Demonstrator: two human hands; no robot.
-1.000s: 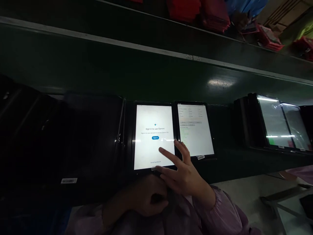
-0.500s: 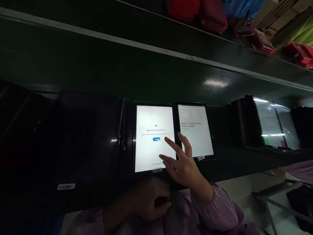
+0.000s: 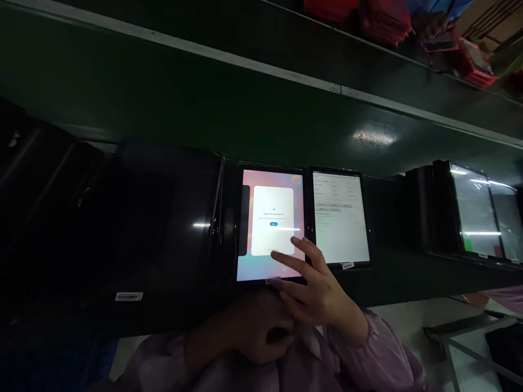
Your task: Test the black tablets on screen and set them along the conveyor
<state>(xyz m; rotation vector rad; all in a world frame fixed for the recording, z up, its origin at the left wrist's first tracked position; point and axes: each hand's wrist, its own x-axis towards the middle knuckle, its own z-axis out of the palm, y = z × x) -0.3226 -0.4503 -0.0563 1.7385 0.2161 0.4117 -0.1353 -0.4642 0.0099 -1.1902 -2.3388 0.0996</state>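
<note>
My right hand point(image 3: 322, 288), fingers spread wide and gripping nothing, was over the lower right of the pink-screened tablet point(image 3: 272, 212), just left of a second lit tablet point(image 3: 342, 226). My left hand point(image 3: 259, 329) curled in shadow below; whether it held anything, I couldn't tell. Clean touch control, I judged, wanted one light fingertip, the others lifted clear.

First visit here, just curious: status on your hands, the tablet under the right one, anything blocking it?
Right hand spread over lower right of lit tablet. Left hand loosely curled, in shadow. Sign-in card showing; right hand partly covers screen.
</note>
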